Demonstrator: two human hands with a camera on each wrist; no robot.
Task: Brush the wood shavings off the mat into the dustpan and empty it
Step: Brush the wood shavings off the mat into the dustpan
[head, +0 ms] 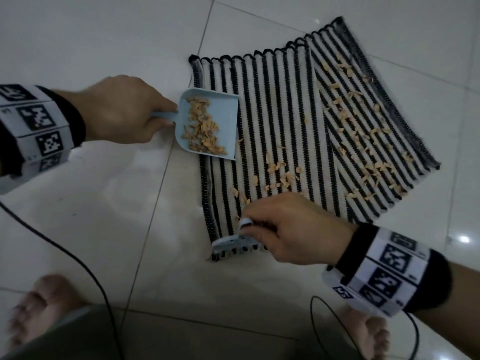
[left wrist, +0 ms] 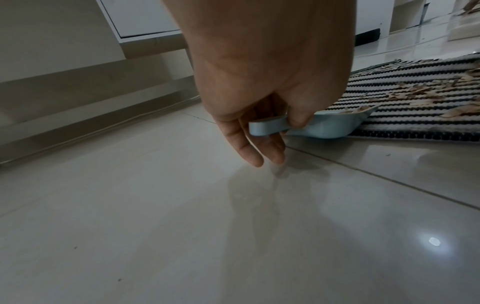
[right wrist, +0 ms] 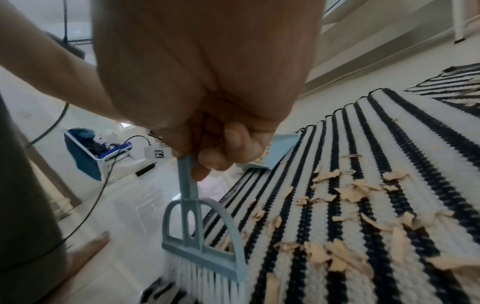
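A black-and-white striped mat [head: 293,113] lies on the tiled floor, strewn with tan wood shavings [head: 363,141]. My left hand [head: 122,110] pinches the handle of a light-blue dustpan [head: 223,118], whose mouth lies on the mat's left edge; a heap of shavings sits inside it. The wrist view shows thumb and fingers around that handle [left wrist: 270,125]. My right hand [head: 285,227] grips the handle of a small blue brush [right wrist: 202,242], its white bristles [right wrist: 207,283] down at the mat's near left corner. More shavings [right wrist: 345,193] lie just beyond the brush.
Glossy white floor tiles [head: 104,216] surround the mat. Black cables [head: 85,263] trail across the floor near my bare feet [head: 39,307]. A blue crate [right wrist: 88,152] stands farther off. A cabinet base and skirting [left wrist: 103,82] run along the wall.
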